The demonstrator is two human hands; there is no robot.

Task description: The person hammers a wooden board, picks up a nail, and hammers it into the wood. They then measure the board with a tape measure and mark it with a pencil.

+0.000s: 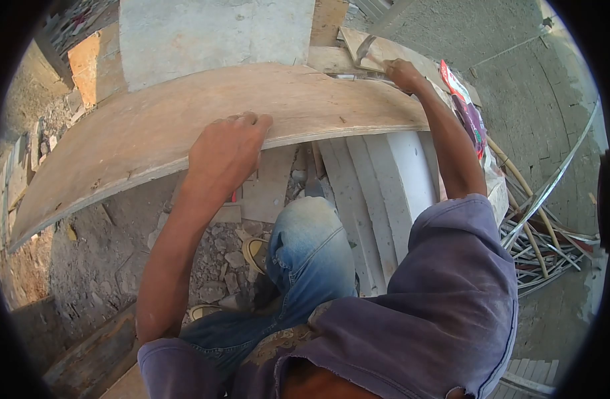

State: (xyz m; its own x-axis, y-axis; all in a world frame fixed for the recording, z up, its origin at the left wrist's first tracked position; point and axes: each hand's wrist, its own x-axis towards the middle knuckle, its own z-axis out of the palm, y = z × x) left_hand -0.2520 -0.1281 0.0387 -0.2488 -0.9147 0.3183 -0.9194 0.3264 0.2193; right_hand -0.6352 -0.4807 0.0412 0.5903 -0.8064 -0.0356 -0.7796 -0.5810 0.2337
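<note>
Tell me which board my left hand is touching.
The long brown board, stretching across in front of you; the pale grey board beyond it is untouched.

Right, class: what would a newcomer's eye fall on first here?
The broad wooden board sweeping across the middle comes first, with the left hand at its near edge. Next, the right hand holds a hammer-like tool near the board's far right edge. A red-and-purple packet stands out on the right.

I see grey floor (517, 93) to my right, rubble (215, 272) below, sunlit dirt (33, 266) to my left.
</note>
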